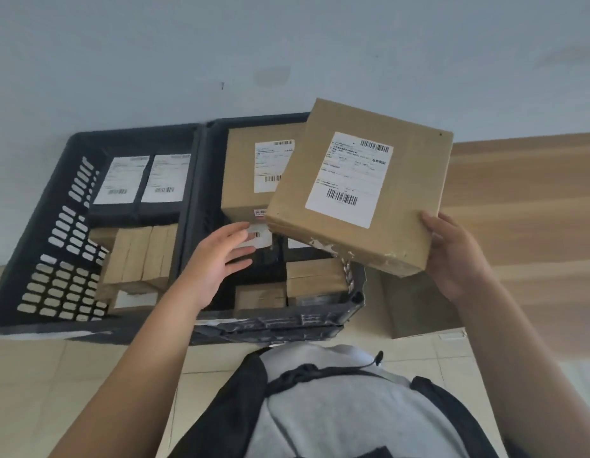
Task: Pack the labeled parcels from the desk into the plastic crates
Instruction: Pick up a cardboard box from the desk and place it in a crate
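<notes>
My right hand (452, 256) grips the near right corner of a flat brown cardboard parcel (399, 206) with a white barcode label, held tilted above the right dark plastic crate (320, 317). My left hand (217, 259) hovers open over that crate, its fingers spread near a small white-labeled packet (261, 238). Inside lie another labeled brown parcel (244, 173) and smaller brown boxes (315, 277). The left crate (60, 206) holds two dark parcels with white labels (140, 180) and a row of small brown boxes (140, 254).
Both crates stand side by side on a tiled floor against a pale wall. A wooden desk (525, 200) runs along the right, its edge close to the right crate. My grey top and dark straps fill the bottom of the view.
</notes>
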A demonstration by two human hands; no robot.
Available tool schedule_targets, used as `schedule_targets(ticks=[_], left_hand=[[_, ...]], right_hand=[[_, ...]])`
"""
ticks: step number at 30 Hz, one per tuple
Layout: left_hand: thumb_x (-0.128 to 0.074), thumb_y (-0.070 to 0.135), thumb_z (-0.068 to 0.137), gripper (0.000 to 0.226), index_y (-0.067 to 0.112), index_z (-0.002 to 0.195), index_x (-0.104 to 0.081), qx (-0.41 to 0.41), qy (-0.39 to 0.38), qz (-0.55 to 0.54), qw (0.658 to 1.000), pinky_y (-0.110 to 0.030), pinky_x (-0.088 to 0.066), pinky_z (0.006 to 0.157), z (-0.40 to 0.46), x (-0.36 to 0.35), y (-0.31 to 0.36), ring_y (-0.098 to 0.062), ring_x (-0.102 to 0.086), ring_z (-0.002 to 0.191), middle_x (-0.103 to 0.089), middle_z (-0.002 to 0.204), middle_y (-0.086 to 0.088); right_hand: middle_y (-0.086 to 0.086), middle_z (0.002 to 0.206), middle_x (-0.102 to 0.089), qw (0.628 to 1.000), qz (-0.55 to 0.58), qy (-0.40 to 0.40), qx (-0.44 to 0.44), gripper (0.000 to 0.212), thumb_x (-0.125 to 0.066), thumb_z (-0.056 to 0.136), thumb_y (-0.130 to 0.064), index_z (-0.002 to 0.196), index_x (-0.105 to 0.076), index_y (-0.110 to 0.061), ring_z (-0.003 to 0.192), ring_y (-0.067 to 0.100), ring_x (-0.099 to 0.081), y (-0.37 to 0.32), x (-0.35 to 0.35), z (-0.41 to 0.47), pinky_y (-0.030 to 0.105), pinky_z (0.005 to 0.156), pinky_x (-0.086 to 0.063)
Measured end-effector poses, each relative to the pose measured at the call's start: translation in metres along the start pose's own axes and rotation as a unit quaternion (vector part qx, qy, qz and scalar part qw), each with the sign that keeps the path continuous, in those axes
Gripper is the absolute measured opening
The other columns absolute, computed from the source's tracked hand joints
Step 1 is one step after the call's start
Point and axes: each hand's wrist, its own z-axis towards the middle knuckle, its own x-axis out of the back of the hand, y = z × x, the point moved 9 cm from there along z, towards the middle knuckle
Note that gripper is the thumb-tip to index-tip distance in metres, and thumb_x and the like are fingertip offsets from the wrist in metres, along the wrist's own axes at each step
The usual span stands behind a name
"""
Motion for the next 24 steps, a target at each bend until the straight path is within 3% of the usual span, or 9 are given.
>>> schedule_targets(ticks=[2, 8, 9, 11, 13, 15, 18, 21, 24], left_hand=[[-0.060, 0.026, 0.103, 0.024, 0.027, 0.127, -0.066, 0.011, -0.005, 0.035, 0.999, -0.044, -0.054, 0.104, 0.010, 0.000, -0.002, -0.022, -0.066, 0.118, -0.068, 0.128, -0.003], [-0.070, 0.025, 0.096, 0.035, 0.030, 0.130, -0.062, 0.016, -0.074, 0.208, 0.975, -0.029, -0.051, 0.095, 0.037, -0.017, -0.015, -0.019, -0.061, 0.122, -0.064, 0.128, 0.005], [-0.072, 0.025, 0.095, 0.043, 0.029, 0.135, -0.059, 0.015, -0.101, 0.262, 0.960, -0.025, -0.049, 0.092, 0.041, -0.025, -0.020, -0.020, -0.058, 0.126, -0.062, 0.132, 0.004], [-0.076, 0.026, 0.092, 0.061, 0.028, 0.147, -0.049, 0.000, -0.155, 0.392, 0.907, -0.030, -0.045, 0.103, 0.049, -0.043, -0.032, -0.022, -0.047, 0.139, -0.052, 0.148, 0.001], [-0.078, 0.027, 0.088, 0.077, 0.027, 0.155, -0.039, -0.030, -0.204, 0.494, 0.845, -0.038, -0.034, 0.116, 0.056, -0.063, -0.044, -0.024, -0.035, 0.147, -0.040, 0.158, -0.003], [-0.079, 0.027, 0.085, 0.086, 0.026, 0.158, -0.034, -0.058, -0.246, 0.551, 0.795, -0.041, -0.031, 0.119, 0.063, -0.081, -0.057, -0.026, -0.028, 0.150, -0.034, 0.162, -0.004], [-0.079, 0.026, 0.084, 0.092, 0.024, 0.160, -0.028, -0.091, -0.274, 0.616, 0.733, -0.046, -0.035, 0.117, 0.071, -0.100, -0.076, -0.030, -0.027, 0.149, -0.032, 0.161, -0.004], [-0.075, 0.022, 0.086, 0.090, 0.021, 0.161, -0.025, -0.143, -0.261, 0.654, 0.695, -0.046, -0.038, 0.114, 0.074, -0.110, -0.080, -0.032, -0.031, 0.144, -0.035, 0.157, -0.006], [-0.077, 0.025, 0.087, 0.092, 0.019, 0.161, -0.023, -0.166, -0.263, 0.670, 0.674, -0.046, -0.041, 0.112, 0.074, -0.112, -0.084, -0.033, -0.035, 0.141, -0.037, 0.155, -0.009]], right_hand=[[-0.001, 0.095, -0.077, 0.999, 0.011, 0.031, -0.001, 0.019, -0.059, 0.101, -0.023, 0.116, -0.070, -0.019, 0.077, 0.018, -0.076, 0.000, 0.007, -0.004, 0.033, 0.066, -0.060], [0.006, 0.105, -0.075, 0.996, 0.027, 0.084, -0.003, 0.026, -0.061, 0.100, -0.025, 0.124, -0.068, -0.017, 0.083, 0.024, -0.076, 0.001, 0.013, -0.015, 0.044, 0.079, -0.060], [0.008, 0.106, -0.074, 0.995, 0.031, 0.095, -0.007, 0.024, -0.062, 0.099, -0.025, 0.121, -0.069, -0.017, 0.086, 0.027, -0.075, 0.004, 0.012, -0.016, 0.049, 0.084, -0.058], [0.010, 0.105, -0.073, 0.992, 0.042, 0.122, -0.018, 0.023, -0.064, 0.097, -0.027, 0.117, -0.069, -0.016, 0.092, 0.033, -0.071, 0.010, 0.013, -0.022, 0.060, 0.096, -0.052], [0.008, 0.103, -0.074, 0.986, 0.057, 0.152, -0.028, 0.029, -0.064, 0.097, -0.029, 0.122, -0.068, -0.014, 0.090, 0.030, -0.071, 0.016, 0.016, -0.031, 0.056, 0.093, -0.052], [0.009, 0.107, -0.074, 0.982, 0.072, 0.172, -0.038, 0.044, -0.064, 0.097, -0.034, 0.134, -0.064, -0.011, 0.089, 0.029, -0.071, 0.020, 0.019, -0.041, 0.048, 0.088, -0.055], [0.008, 0.094, -0.076, 0.974, 0.100, 0.202, -0.026, 0.045, -0.064, 0.098, -0.034, 0.136, -0.062, -0.009, 0.088, 0.030, -0.071, 0.023, 0.029, -0.056, 0.052, 0.102, -0.051], [0.004, 0.078, -0.077, 0.965, 0.109, 0.237, -0.019, 0.043, -0.065, 0.098, -0.032, 0.134, -0.062, -0.009, 0.075, 0.026, -0.072, 0.026, 0.039, -0.070, 0.049, 0.094, -0.051], [0.004, 0.079, -0.077, 0.960, 0.110, 0.257, -0.018, 0.036, -0.064, 0.099, -0.032, 0.129, -0.064, -0.012, 0.068, 0.023, -0.073, 0.029, 0.041, -0.082, 0.044, 0.080, -0.053]])
